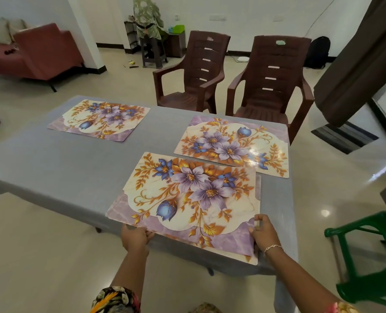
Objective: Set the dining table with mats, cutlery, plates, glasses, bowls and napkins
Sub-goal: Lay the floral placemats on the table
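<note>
Big picture first: the table point(52, 159), long and draped in grey cloth, fills the middle of the view. Past its far edge, 2 brown plastic chairs point(192, 71) stand side by side, facing in.

Now the mats, 3 on show, all the same purple-and-gold floral print. The far-left mat point(99, 119) lies flat near the far left corner. The far-right mat point(232, 145) lies flat on the right side, just in front of the chairs, with a bright glare coming off it. And the near mat point(187, 199) is the one in play, at the near right of the table, its closest side hanging past the table's edge. A pale strip peeks out along its right side and under its near corner, so there may be a 2nd sheet beneath, but I can't say for sure.

Down to the hands. The left hand point(135, 239) grips the mat's near-left corner, fingers curled around the edge. The right hand point(265, 233) pinches the near-right side, thumb on top.

How will it handle? That gloss suggests a laminated sheet: light, thin, fairly stiff but likely to bow if held from 1 side, and probably slick on the cloth. It doesn't look fragile. Holding 2 corners on the same side, as here, seems the right grip for sliding it square. No plates, glasses or cutlery in sight, so the setting looks barely begun.
</note>
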The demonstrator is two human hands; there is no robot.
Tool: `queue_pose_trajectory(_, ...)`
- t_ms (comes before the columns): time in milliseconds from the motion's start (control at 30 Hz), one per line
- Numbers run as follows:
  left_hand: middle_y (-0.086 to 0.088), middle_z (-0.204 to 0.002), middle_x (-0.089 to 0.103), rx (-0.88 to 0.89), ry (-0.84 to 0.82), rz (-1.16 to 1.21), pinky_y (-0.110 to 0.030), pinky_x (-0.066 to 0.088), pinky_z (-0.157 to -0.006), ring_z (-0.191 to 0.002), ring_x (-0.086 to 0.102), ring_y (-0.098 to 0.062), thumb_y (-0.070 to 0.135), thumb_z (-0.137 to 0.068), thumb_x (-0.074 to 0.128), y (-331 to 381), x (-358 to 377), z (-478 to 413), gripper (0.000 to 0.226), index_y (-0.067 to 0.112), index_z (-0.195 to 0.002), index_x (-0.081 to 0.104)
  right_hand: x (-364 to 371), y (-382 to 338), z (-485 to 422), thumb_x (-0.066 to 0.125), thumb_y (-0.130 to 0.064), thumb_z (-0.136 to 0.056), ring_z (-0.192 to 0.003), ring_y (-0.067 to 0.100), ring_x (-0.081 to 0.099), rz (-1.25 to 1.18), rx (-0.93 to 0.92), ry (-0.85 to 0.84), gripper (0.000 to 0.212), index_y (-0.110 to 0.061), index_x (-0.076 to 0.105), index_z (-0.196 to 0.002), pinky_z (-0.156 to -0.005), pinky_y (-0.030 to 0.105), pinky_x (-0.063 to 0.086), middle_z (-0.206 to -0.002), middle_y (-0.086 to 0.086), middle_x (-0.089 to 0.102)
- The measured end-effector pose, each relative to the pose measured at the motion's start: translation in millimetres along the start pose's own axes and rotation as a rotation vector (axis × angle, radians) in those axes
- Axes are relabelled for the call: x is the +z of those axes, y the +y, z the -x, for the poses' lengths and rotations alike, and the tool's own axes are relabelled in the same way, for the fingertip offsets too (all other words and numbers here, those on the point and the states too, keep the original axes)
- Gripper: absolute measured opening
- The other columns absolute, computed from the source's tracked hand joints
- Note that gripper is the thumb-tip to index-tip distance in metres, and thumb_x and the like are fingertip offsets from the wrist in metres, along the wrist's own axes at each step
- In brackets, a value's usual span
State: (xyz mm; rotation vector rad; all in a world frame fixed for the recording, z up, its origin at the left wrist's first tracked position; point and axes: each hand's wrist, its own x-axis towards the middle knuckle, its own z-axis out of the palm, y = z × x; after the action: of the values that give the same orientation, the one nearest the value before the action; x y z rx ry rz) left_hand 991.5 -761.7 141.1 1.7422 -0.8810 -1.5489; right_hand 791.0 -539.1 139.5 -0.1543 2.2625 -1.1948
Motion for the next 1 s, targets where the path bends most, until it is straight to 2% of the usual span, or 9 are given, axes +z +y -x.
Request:
queue_pose_trajectory(100, -0.016, -0.08, 0.052, -0.033, -0.017, 0.059, -0.024, 0.051, -0.041, -0.061, 0.053, -0.023, -0.018, -0.087, 0.044, 3.2, -2.9, -0.7, 0.051, 0.005, -0.132, 0.04, 1.2, -1.7, -1.8, 0.047, -0.008, -0.094, -0.094, 0.026, 0.051, -0.035, 0.018, -0.012, 0.02, -0.021, 0.041, -0.108, -0.087, 0.04, 0.052, -0.106, 0.005, 0.049)
queue_pose_trajectory(333, -0.018, -0.082, 0.051, -0.042, -0.016, 0.066, -0.019, 0.049, -0.035, -0.061, 0.053, -0.024, -0.016, -0.088, 0.046, 12.8, -4.8, -3.1, 0.034, 0.009, -0.111, 0.043, 8.3, -8.3, -3.3, 0.046, -0.007, -0.094, -0.096, 0.025, 0.051, -0.133, 0.044, -0.027, 0.021, -0.022, 0.042, -0.109, -0.081, 0.034, 0.051, -0.109, 0.006, 0.049)
queue_pose_trajectory(467, -0.021, -0.093, 0.058, -0.074, -0.01, -0.005, -0.031, 0.055, -0.054, -0.065, 0.055, -0.024, -0.003, -0.089, 0.056, 13.7, -8.5, -4.3, 0.034, -0.003, -0.122, 0.048, 7.0, -10.6, -2.5, 0.049, -0.006, -0.094, -0.097, 0.027, 0.052, -0.258, 0.044, 0.002, 0.019, -0.018, 0.046, -0.108, -0.075, 0.033, 0.05, -0.11, 0.007, 0.05)
queue_pose_trajectory(567, -0.022, -0.112, 0.059, -0.011, 0.101, -0.075, -0.036, 0.052, -0.071, -0.086, 0.057, -0.031, 0.014, -0.085, 0.067, 18.9, -12.5, 0.8, 0.04, -0.004, -0.119, 0.054, 5.6, -16.8, -2.1, 0.051, -0.008, -0.093, -0.1, 0.031, 0.053, -0.307, 0.043, -0.001, 0.019, -0.016, 0.049, -0.11, -0.08, 0.039, 0.05, -0.11, 0.009, 0.052)
queue_pose_trajectory(633, -0.019, -0.111, 0.06, 0.018, 0.118, -0.028, -0.04, 0.051, -0.085, -0.096, 0.057, -0.033, 0.017, -0.085, 0.067, 30.1, -14.3, 6.8, 0.038, -0.003, -0.115, 0.057, 7.7, -24.2, -3.2, 0.052, -0.008, -0.093, -0.099, 0.032, 0.053, -0.297, 0.03, -0.005, 0.022, -0.012, 0.05, -0.115, -0.085, 0.042, 0.05, -0.112, 0.01, 0.053)
queue_pose_trajectory(733, -0.013, -0.085, 0.061, 0.025, 0.049, 0.145, -0.034, 0.055, -0.067, -0.076, 0.06, -0.025, 0.01, -0.089, 0.062, 54.0, -20.9, 11.7, 0.027, -0.003, -0.112, 0.058, 24.4, -41.6, -4.2, 0.05, -0.009, -0.093, -0.1, 0.032, 0.051, -0.219, -0.043, -0.028, 0.03, -0.006, 0.048, -0.124, -0.092, 0.043, 0.047, -0.118, 0.014, 0.053)
queue_pose_trajectory(833, -0.015, -0.089, 0.061, 0.034, -0.009, 0.285, -0.024, 0.053, -0.047, -0.064, 0.058, -0.02, -0.005, -0.091, 0.052, 75.0, -32.3, -4.3, 0.033, -0.004, -0.124, 0.049, 49.3, -66.1, 0.1, 0.048, 0.003, -0.091, -0.092, 0.029, 0.047, -0.25, -0.121, -0.079, 0.025, -0.001, 0.05, -0.115, -0.079, 0.033, 0.04, -0.108, 0.014, 0.052)
queue_pose_trajectory(933, -0.017, -0.097, 0.06, 0.067, 0.028, 0.327, -0.024, 0.054, -0.047, -0.065, 0.059, -0.021, -0.007, -0.091, 0.05, 95.2, -49.1, -29.8, 0.037, -0.002, -0.128, 0.047, 83.8, -92.4, 6.4, 0.063, 0.002, -0.073, -0.089, 0.025, 0.047, -0.37, -0.156, -0.139, 0.036, -0.001, 0.049, -0.107, -0.069, 0.029, 0.039, -0.104, 0.018, 0.052)
queue_pose_trajectory(1000, -0.018, -0.095, 0.061, 0.071, 0.038, 0.376, -0.028, 0.056, -0.052, -0.064, 0.06, -0.022, -0.007, -0.091, 0.05, 109.8, -64.4, -51.6, 0.036, -0.004, -0.126, 0.049, 112.0, -111.8, 8.3, 0.058, -0.004, -0.062, -0.083, 0.023, 0.046, -0.419, -0.184, -0.18, 0.041, 0.001, 0.047, -0.101, -0.056, 0.024, 0.043, -0.094, 0.026, 0.052)
